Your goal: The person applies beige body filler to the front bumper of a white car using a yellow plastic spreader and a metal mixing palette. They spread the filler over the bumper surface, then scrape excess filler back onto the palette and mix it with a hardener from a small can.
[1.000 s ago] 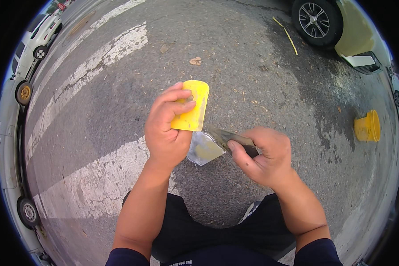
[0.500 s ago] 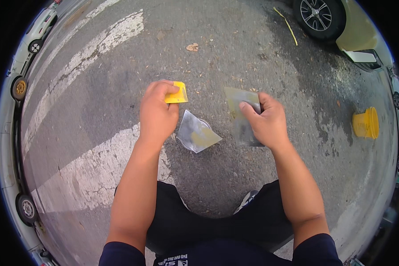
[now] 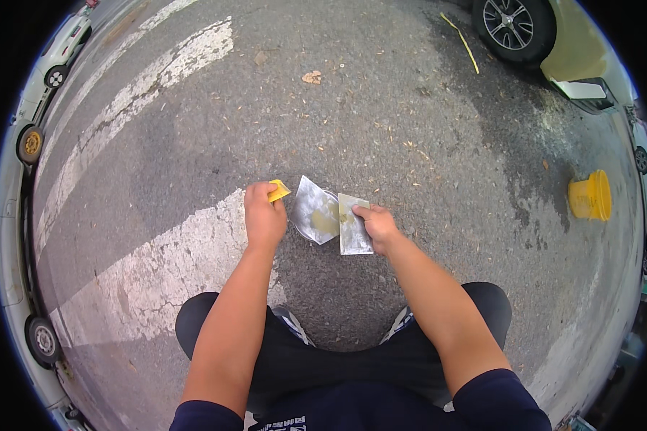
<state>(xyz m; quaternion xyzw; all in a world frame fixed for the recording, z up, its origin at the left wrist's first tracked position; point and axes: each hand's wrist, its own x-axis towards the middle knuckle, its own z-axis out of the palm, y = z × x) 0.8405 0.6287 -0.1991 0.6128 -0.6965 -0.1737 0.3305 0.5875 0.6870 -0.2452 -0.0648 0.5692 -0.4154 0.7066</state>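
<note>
My left hand [image 3: 263, 219] is closed around a small yellow plastic spreader [image 3: 279, 190], held left of a round tin. A grey, smudged flat sheet [image 3: 310, 197] lies across that tin, covering most of it; only parts of the tin's rim [image 3: 300, 231] show. Olive-coloured paste sits on the sheet's right part. In my right hand [image 3: 379, 228] is a rectangular grey plate [image 3: 356, 237], gripped by its right edge with the thumb on top. A little olive paste marks its upper left. The plate's left edge overlaps the sheet in view; whether they touch, I cannot tell.
A yellow bucket [image 3: 588, 196] stands to the right. At the far right is a car with its wheel [image 3: 514, 23], and a yellow strip [image 3: 461, 43] lies nearby. White painted stripes [image 3: 158, 266] cross the asphalt at left. Parked vehicles [image 3: 14, 208] line the left edge.
My right hand has brought the plate left and nearer to me, beside the sheet on the tin. My left hand has come down nearer to me with the yellow spreader, now tilted.
</note>
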